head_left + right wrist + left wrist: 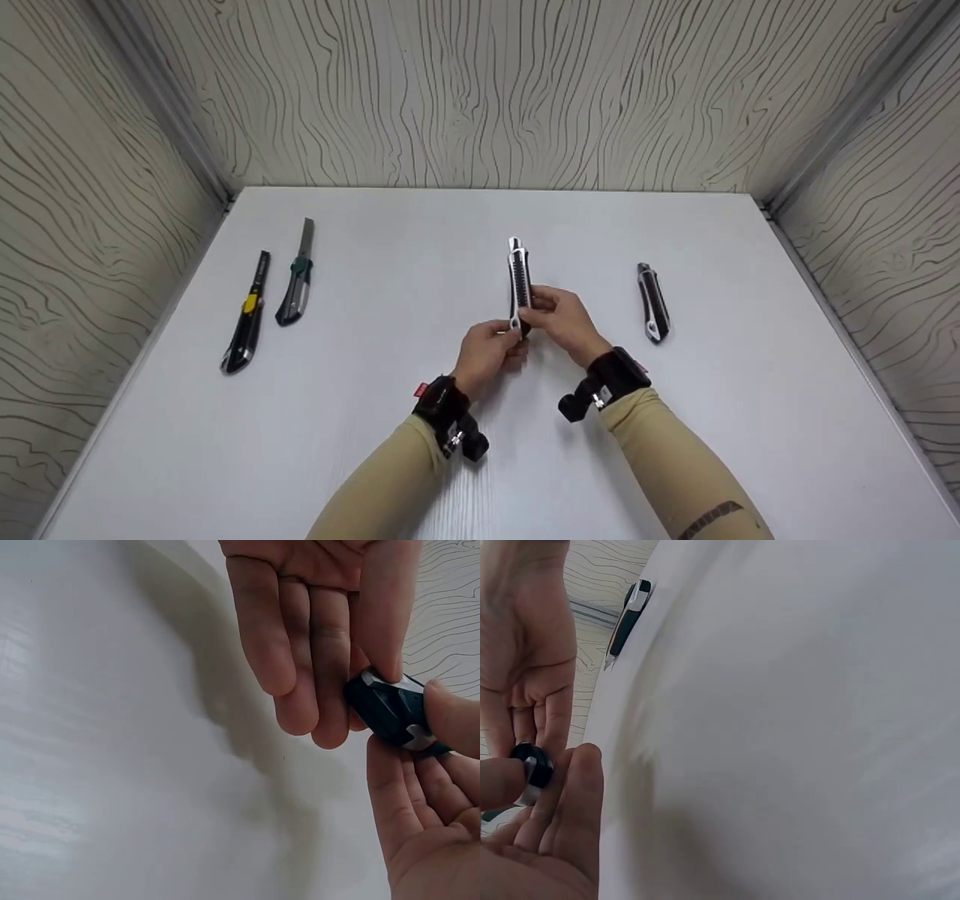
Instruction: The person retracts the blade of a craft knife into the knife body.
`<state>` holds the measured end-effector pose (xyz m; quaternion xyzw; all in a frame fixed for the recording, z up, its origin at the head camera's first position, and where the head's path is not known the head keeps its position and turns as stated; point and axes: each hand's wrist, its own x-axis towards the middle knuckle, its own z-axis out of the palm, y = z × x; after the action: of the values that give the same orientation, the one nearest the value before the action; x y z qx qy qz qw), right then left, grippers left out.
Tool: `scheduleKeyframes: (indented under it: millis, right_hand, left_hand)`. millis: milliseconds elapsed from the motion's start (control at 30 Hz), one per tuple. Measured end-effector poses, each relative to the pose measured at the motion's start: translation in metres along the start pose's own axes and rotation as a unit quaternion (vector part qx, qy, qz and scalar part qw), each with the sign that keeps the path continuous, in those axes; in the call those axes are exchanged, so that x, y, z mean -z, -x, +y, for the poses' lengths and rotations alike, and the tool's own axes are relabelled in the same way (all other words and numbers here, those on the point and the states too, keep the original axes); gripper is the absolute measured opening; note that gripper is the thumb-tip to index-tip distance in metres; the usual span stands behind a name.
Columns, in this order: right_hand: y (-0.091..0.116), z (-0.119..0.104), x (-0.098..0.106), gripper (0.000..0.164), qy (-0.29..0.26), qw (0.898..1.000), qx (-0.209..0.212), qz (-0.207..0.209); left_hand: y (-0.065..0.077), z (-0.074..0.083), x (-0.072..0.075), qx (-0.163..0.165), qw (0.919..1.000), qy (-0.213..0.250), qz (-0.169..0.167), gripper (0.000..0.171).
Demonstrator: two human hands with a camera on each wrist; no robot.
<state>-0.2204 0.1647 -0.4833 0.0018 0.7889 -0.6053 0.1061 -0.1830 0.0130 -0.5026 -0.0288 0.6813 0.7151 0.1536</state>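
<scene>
A black-and-silver snap-off utility knife is held above the middle of the white table, its silver tip pointing away from me. My left hand pinches the near end between thumb and fingers. Higher up the handle, my right hand grips the same knife from the right side. The right wrist view shows the dark rear end of the knife between both hands, with several right-hand fingers stretched out beside it. In the left wrist view the knife is seen nearly end-on, mostly covered by fingers.
On the right lies a similar black-and-silver utility knife. At the left are a black utility knife with a yellow slider and a green-and-grey one with its blade extended. Wood-patterned panels enclose the white table.
</scene>
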Motion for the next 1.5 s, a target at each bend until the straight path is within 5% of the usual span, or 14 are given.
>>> scheduleKeyframes:
  millis: [567, 1000, 1500]
  right_hand:
    - [0.013, 0.01, 0.041, 0.048, -0.007, 1.0, -0.016, 0.021]
    - [0.025, 0.02, 0.08, 0.049, 0.005, 0.998, -0.031, 0.057]
    - [0.03, 0.028, 0.108, 0.049, 0.082, 0.991, -0.052, 0.091]
  left_hand:
    - [-0.012, 0.003, -0.038, -0.024, 0.9956, -0.086, -0.027, 0.025]
    - [-0.023, 0.003, -0.078, -0.017, 0.9945, -0.086, -0.057, 0.025]
    - [-0.033, 0.003, -0.109, -0.01, 0.9836, -0.164, -0.074, 0.026]
